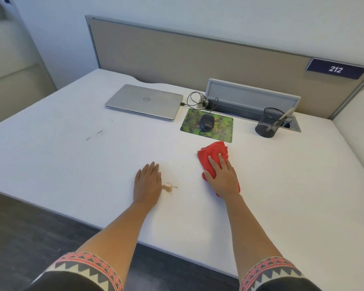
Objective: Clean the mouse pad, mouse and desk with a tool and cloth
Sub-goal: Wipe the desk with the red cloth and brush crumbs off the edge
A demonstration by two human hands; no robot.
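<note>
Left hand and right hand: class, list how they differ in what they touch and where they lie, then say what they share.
The left hand rests on the bare desk; the right hand presses on a red cloth. The left hand lies beside a patch of brown crumbs; the right hand lies farther forward, nearer the mouse pad. Both are palm down with fingers straight.

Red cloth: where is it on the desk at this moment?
In the head view the red cloth lies on the desk, right of centre, flat under the right hand and just in front of the green mouse pad.
</note>
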